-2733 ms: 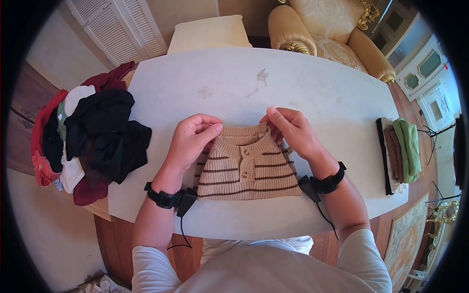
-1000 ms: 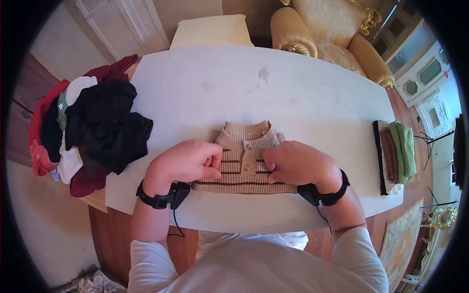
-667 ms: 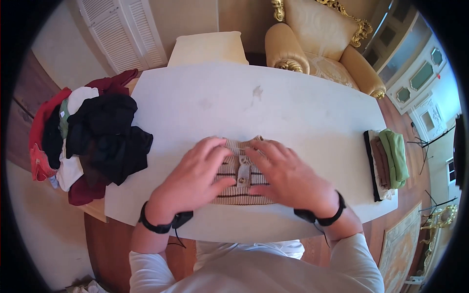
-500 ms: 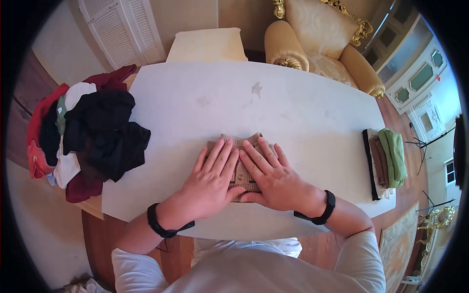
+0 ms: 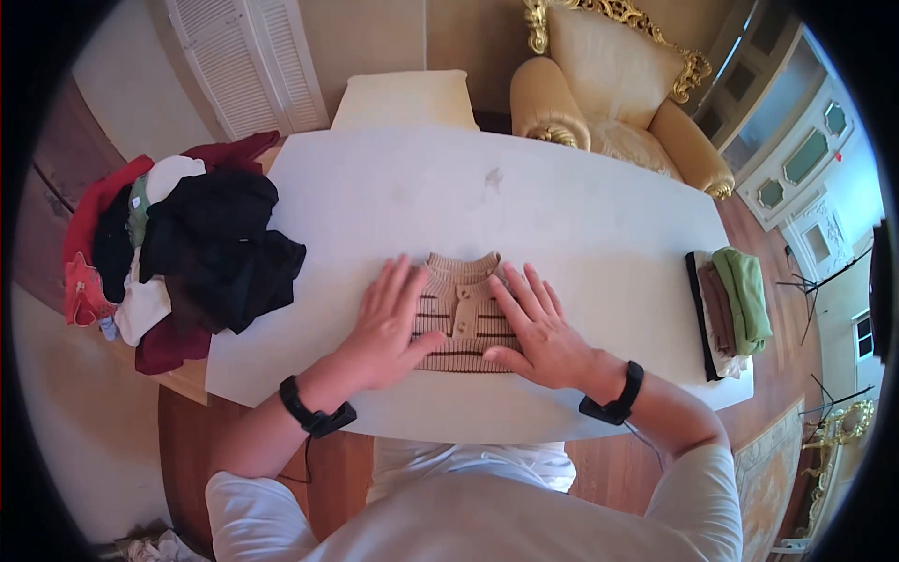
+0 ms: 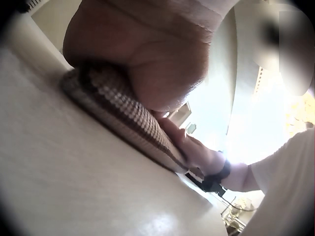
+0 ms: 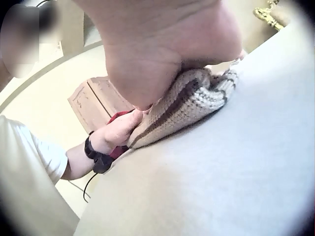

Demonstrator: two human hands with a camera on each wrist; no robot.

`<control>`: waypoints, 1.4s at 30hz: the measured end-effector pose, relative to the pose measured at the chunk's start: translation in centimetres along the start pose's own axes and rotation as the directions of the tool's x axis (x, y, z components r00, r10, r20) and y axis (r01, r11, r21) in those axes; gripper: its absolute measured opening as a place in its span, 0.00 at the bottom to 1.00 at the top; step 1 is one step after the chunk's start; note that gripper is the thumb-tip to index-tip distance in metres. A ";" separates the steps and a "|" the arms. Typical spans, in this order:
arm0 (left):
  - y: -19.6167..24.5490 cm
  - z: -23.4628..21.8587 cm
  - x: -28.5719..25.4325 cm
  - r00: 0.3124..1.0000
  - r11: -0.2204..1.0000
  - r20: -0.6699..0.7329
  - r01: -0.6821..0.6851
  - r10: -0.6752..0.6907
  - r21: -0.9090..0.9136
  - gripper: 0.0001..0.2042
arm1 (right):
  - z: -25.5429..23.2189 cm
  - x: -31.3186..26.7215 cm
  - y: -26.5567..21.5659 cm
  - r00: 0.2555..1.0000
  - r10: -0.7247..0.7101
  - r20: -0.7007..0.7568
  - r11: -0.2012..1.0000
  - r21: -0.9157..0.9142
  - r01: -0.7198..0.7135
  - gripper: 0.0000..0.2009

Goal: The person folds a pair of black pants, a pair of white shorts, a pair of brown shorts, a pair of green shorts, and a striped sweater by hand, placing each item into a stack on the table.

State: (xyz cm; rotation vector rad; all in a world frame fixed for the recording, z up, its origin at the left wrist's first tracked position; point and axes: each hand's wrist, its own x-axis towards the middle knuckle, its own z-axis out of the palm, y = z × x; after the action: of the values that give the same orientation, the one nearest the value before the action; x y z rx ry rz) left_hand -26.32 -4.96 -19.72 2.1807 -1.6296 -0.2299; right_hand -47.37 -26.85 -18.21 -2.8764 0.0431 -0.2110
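Observation:
A beige ribbed knit sweater (image 5: 459, 323) with brown stripes and a buttoned placket lies folded into a compact bundle near the front of the white table, its collar pointing away from me. My left hand (image 5: 382, 328) rests along its left side with fingers straight. On the right side my right hand (image 5: 543, 332) lies flat, fingers spread and thumb toward the placket. In the left wrist view the palm sits over the thick folded edge of the sweater (image 6: 133, 118). From the right wrist, the sweater's layered fold (image 7: 187, 105) shows beneath the palm.
A heap of unfolded dark, red and white clothes (image 5: 211, 244) lies at the table's left end. At the right edge stands a neat stack of folded garments (image 5: 730, 309), green on the outside. A gold armchair (image 5: 609, 103) and a cream-covered seat (image 5: 405, 101) stand beyond the white table (image 5: 562, 215).
Both hands have left the collar, folded in the sides, then pressed flat over the sweater's middle. Now they have spread apart to its two sides, uncovering the placket.

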 end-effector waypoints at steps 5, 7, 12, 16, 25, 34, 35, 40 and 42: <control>-1.1 0.9 -1.4 0.994 0.995 0.026 0.102 -0.102 -0.013 0.42 | 0.2 -0.8 0.1 0.998 0.056 0.024 0.998 0.032 -0.056 0.48; -2.1 0.0 -1.0 0.993 0.991 -0.003 0.119 -0.119 -0.062 0.41 | -0.2 -0.7 0.9 0.999 0.044 0.030 0.997 0.058 -0.046 0.47; -6.5 -3.4 3.1 0.951 0.794 0.030 0.275 -0.309 -0.543 0.36 | -4.4 1.5 3.0 0.979 0.201 -0.028 0.944 0.272 -0.186 0.41; -6.8 -5.6 7.0 0.906 0.270 0.236 0.339 -0.351 -0.901 0.31 | -4.2 5.0 4.3 0.983 0.179 0.048 0.909 0.373 -0.184 0.33; -9.8 0.4 9.6 0.918 -0.017 0.141 0.145 -0.371 -0.989 0.19 | -4.1 7.8 4.4 0.913 0.302 0.274 0.780 0.480 -0.402 0.31; -10.2 0.1 9.6 0.931 -0.052 0.180 0.172 -0.317 -0.984 0.16 | -4.4 11.4 4.6 0.897 0.166 0.410 0.850 0.402 -0.341 0.35; -10.1 0.0 9.6 0.929 -0.050 0.183 0.176 -0.320 -0.983 0.16 | -3.8 12.0 4.6 0.900 0.143 0.412 0.863 0.393 -0.317 0.36; -10.5 0.1 9.8 0.932 -0.053 0.192 0.184 -0.308 -0.981 0.15 | -3.4 14.6 3.2 0.821 0.141 0.553 0.912 0.250 -0.326 0.37; -10.6 0.0 9.8 0.932 -0.053 0.204 0.197 -0.299 -0.979 0.16 | -2.9 15.1 3.4 0.766 0.132 0.629 0.923 0.204 -0.327 0.37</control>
State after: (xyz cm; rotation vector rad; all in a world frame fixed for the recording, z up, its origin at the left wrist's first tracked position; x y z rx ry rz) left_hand -14.05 -11.72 -23.07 1.1213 -0.4349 -1.0605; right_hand -32.90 -31.56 -14.14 -2.4587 0.2258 0.7002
